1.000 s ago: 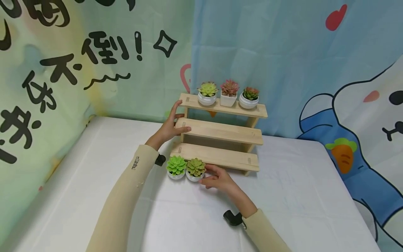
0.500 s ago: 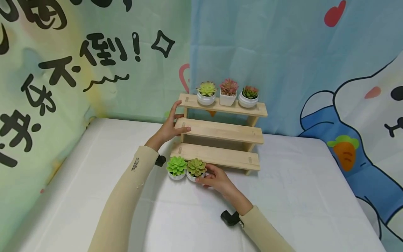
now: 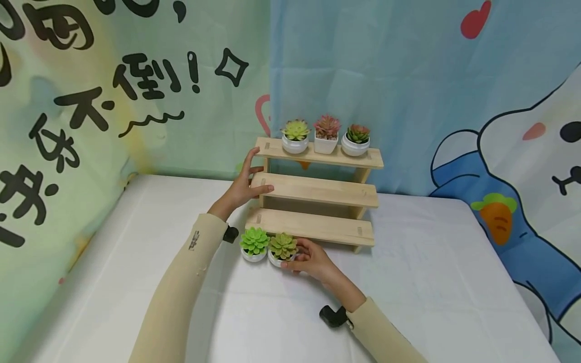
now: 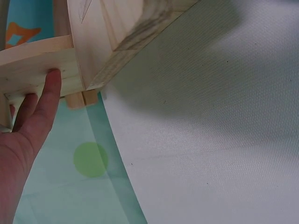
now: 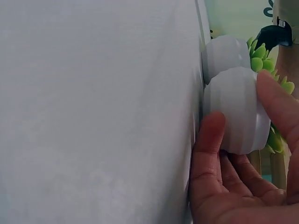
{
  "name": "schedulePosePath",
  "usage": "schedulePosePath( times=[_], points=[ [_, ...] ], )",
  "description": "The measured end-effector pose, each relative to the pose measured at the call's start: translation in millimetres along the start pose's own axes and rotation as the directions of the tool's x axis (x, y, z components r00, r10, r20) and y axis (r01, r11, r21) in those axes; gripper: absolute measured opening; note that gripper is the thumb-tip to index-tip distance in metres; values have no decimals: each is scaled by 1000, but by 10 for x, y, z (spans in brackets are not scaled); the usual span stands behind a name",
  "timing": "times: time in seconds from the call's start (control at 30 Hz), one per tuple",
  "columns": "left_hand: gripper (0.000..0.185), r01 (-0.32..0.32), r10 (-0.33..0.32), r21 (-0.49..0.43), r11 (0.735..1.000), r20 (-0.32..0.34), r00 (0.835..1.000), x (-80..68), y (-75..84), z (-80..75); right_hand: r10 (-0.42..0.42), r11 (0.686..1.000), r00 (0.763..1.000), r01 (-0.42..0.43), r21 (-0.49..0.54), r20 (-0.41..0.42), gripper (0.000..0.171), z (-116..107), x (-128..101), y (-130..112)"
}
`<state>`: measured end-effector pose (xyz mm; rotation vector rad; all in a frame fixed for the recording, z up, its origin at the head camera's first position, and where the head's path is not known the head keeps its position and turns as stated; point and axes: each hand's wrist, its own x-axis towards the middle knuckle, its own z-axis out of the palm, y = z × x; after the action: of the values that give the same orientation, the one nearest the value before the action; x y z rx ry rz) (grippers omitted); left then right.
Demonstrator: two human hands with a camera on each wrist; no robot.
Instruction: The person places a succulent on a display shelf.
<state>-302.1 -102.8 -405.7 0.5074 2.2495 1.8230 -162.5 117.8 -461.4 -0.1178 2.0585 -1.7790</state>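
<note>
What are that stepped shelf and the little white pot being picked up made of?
The stepped shelf looks like pale unfinished wood: grain lines and bare cut ends show in the left wrist view. The white pot, gripped by the right hand, seems matte and ribbed, ceramic or plastic; I cannot tell which.

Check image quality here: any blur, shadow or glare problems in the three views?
Head view: evenly lit and sharp, edges slightly bowed, soft shadow under the wooden shelf. Left wrist view: the shelf's broad shadow darkens the white tablecloth, fingers slightly soft. Right wrist view: close-up white pot in the right hand, cloth bright, nearly featureless.
</note>
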Motion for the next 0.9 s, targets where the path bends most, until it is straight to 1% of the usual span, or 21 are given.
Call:
schedulePosePath(
  times=[0.1,0.23,0.43,0.6,0.7,0.9],
  points=[
    [96,2,-2,-3,1000,-1,1000,-5,-3,1,-14,1000,1000,14,26,7,62,-10,-20,4],
    [97,-2,2,-2,1000,0,1000,-6,3,-3,-15,999,1000,15,33,8,64,-15,-42,-1],
    [96,-12,12,-7,1000,-2,1000,-1,16,-8,-18,1000,1000,18,-3,-18,65,-43,-74,-62],
    [96,-15,15,4,1000,-6,1000,2,14,-15,-28,999,999,28,-19,-18,64,-99,-62,-171],
    [96,-18,18,9,1000,-8,1000,7,12,-17,-48,999,999,48,-17,-18,65,-144,-44,-259],
    [96,-11,11,11,1000,-6,1000,5,0,0,-70,997,995,69,-19,-67,65,-243,-30,-472]
  ],
)
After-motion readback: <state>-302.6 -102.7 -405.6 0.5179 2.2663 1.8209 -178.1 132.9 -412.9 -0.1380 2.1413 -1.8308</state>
